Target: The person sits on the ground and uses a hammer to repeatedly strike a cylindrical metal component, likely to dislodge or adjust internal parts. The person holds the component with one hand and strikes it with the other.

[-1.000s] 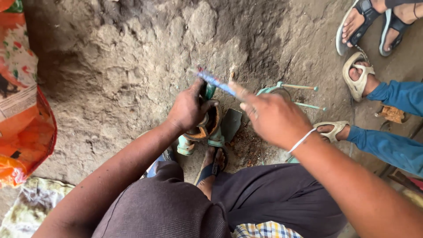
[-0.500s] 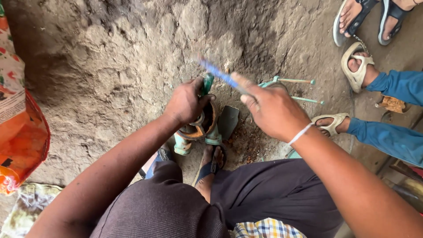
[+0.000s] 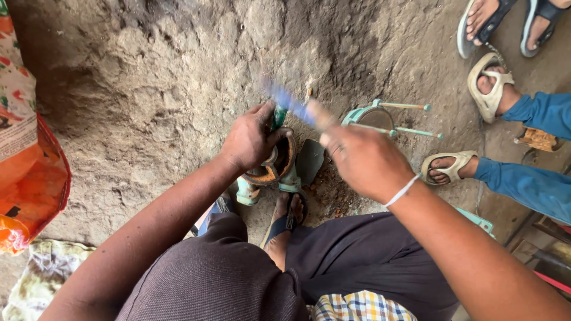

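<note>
Rust-brown and pale green, a small metal pump body (image 3: 270, 172) sits on the dirt floor (image 3: 148, 89) near the middle of the view, just above the person's sandalled foot (image 3: 284, 217). The left hand (image 3: 250, 139) grips it from the ten o'clock side, fingers curled close over its round rim and a green stem standing out of it. The right hand (image 3: 366, 160), at about three o'clock from the pump body, pinches a thin blue tool (image 3: 288, 101) that slants up toward eleven o'clock; the tool is blurred, so its tip and kind cannot be told. At two o'clock lies a pale green round part with long rods (image 3: 386, 116), apart from the pump body, beside a dark flat piece (image 3: 309, 160) and some rust crumbs. Judging by this, the pump body is open and in pieces, and work on its inside looks under way rather than finished, with the loose parts not yet fitted. Another person's sandalled feet and blue trouser legs (image 3: 523, 148) stand at three o'clock; an orange bag (image 3: 27, 190) fills the nine o'clock edge.
</note>
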Tool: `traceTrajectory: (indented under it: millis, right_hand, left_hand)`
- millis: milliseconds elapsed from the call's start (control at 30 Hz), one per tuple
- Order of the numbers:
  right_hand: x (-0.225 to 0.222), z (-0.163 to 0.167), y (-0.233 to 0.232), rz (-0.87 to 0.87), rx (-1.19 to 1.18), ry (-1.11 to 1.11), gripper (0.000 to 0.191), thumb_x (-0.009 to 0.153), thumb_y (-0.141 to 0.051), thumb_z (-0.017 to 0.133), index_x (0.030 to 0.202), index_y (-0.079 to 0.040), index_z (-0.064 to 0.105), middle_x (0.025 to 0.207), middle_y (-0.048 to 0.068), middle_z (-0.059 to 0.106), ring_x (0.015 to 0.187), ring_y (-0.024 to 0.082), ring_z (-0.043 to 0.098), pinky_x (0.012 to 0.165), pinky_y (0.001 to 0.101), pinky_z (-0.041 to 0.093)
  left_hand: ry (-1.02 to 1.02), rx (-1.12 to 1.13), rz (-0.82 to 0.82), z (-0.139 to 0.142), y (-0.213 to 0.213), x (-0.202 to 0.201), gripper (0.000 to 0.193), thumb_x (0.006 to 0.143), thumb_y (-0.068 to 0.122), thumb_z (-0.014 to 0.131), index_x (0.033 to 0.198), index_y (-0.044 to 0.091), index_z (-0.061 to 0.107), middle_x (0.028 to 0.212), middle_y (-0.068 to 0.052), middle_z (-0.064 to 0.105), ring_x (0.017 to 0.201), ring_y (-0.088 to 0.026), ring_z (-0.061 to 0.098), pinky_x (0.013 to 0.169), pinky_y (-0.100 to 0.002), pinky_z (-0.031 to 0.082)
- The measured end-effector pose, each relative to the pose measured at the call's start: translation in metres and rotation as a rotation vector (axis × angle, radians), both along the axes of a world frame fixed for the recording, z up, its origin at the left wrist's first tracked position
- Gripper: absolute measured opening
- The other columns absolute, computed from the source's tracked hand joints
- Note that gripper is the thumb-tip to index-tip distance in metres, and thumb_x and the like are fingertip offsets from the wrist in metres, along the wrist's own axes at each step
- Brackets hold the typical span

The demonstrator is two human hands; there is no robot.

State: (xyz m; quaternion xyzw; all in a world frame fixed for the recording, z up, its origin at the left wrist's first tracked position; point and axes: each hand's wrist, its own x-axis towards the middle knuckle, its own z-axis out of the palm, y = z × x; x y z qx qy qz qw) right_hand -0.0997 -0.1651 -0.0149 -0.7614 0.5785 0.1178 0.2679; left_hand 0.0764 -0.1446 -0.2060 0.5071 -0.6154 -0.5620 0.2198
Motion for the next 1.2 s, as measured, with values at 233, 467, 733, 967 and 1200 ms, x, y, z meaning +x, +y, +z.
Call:
traceTrajectory:
  millis: [233,467,733,967,1200]
  right_hand:
    - [-0.002,0.0,0.001,0.111,-0.088,0.034,0.057,0.102,-0.025,0.061,0.157,-0.024,0.043,0.072,0.01,0.066,0.062,0.027,0.064,0.059,0.044,0.055]
    - [0.008,0.001,-0.001,-0.144,0.082,-0.03,0.054,0.108,-0.027,0.055,0.158,-0.031,0.036,0.092,0.006,0.073,0.056,0.022,0.065,0.058,0.0377,0.059]
    - [0.003,0.012,-0.009,-0.085,-0.051,-0.141,0.052,0.109,-0.022,0.057,0.159,-0.02,0.043,0.081,0.017,0.069,0.07,0.032,0.07,0.067,0.0419,0.056]
    - [0.008,0.019,-0.008,-0.025,-0.147,-0.177,0.051,0.11,-0.02,0.059,0.159,-0.018,0.043,0.081,0.017,0.069,0.072,0.03,0.07,0.067,0.044,0.055]
    - [0.009,0.004,-0.006,-0.036,0.151,0.106,0.057,0.105,-0.027,0.057,0.158,-0.03,0.036,0.063,0.009,0.064,0.053,0.026,0.066,0.049,0.0394,0.055]
  left_hand:
    - [-0.052,0.161,-0.023,-0.001,0.002,-0.001,0.067,0.087,0.047,0.073,0.137,0.005,0.056,0.115,-0.016,0.068,0.097,-0.029,0.072,0.087,-0.044,0.062]
    - [-0.012,0.096,0.019,-0.005,0.004,0.002,0.061,0.09,0.043,0.073,0.131,0.001,0.057,0.112,-0.019,0.069,0.099,-0.031,0.071,0.09,-0.046,0.059]
    - [-0.019,0.135,0.057,0.001,0.0,0.008,0.054,0.091,0.042,0.072,0.124,0.001,0.058,0.113,-0.02,0.068,0.102,-0.032,0.07,0.091,-0.047,0.059]
    - [-0.055,0.133,-0.001,0.002,0.007,0.007,0.057,0.089,0.049,0.071,0.125,0.007,0.059,0.111,-0.016,0.069,0.102,-0.03,0.071,0.089,-0.046,0.06]
    - [-0.059,0.129,-0.013,-0.007,0.01,0.004,0.063,0.089,0.047,0.073,0.135,0.008,0.055,0.115,-0.017,0.068,0.102,-0.031,0.071,0.09,-0.048,0.059]
